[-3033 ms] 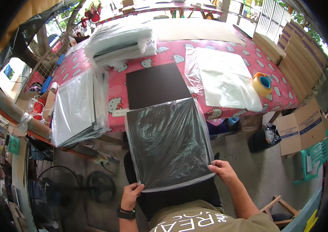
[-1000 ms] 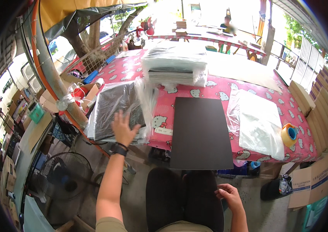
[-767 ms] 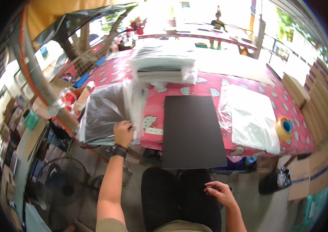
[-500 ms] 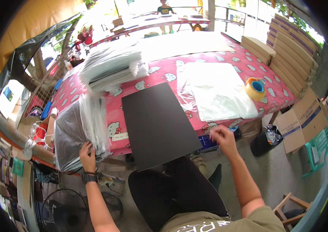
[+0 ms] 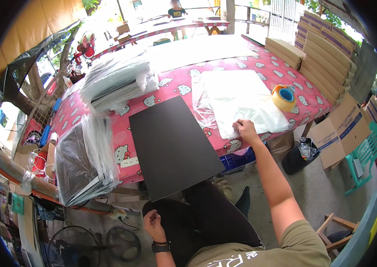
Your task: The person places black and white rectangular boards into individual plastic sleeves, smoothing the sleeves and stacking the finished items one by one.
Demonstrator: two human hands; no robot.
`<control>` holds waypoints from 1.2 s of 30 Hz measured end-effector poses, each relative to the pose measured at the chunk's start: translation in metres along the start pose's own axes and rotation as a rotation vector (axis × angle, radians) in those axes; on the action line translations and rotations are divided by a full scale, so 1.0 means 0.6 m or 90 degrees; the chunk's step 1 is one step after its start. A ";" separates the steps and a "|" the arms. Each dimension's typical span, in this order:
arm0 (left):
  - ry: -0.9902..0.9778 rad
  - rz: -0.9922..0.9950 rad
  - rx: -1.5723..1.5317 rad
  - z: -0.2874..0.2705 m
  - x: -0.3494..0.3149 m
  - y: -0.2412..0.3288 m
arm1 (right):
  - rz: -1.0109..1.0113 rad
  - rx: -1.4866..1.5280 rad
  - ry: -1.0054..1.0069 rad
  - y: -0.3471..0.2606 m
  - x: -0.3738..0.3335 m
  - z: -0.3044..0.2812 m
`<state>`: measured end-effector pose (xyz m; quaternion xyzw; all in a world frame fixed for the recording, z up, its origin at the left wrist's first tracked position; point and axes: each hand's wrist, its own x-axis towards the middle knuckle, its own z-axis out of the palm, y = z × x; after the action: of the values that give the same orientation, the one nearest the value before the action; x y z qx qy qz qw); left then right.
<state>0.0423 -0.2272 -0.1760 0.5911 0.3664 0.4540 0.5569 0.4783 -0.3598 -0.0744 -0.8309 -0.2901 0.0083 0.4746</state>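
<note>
A black rectangular board lies across the table's front edge, its near end reaching over my lap. My right hand is on the lower left corner of a stack of clear plastic sleeves, thumb and fingers pinched together at the top sleeve. My left hand is over my thigh, just below the board's near corner and apart from it; its fingers are curled in, and nothing shows in them. Left of the board, plastic-wrapped dark boards lie in a pile overhanging the table edge.
A pink patterned cloth covers the table. On it are a taller pile of wrapped boards and a tape roll. Long cartons are stacked at right, beside a black bin. A person is at a far table.
My left hand has left the wrapped pile and moved right, down to my lap. My right hand has moved up and forward onto the plastic sleeves. The view has shifted slightly.
</note>
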 end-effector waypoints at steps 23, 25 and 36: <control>-0.447 -0.160 -0.130 0.178 -0.033 0.219 | -0.025 0.348 -0.313 -0.259 -0.322 0.019; -0.423 -0.215 -0.116 0.172 -0.031 0.217 | 0.034 0.370 -0.270 -0.250 -0.314 0.014; -0.271 -0.220 -0.267 0.183 -0.035 0.228 | 0.114 0.472 -0.337 -0.234 -0.333 0.036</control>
<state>0.1295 -0.2979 -0.0398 0.4744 0.2356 0.2847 0.7990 0.2394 -0.3872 -0.0269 -0.5964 -0.3061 0.3642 0.6465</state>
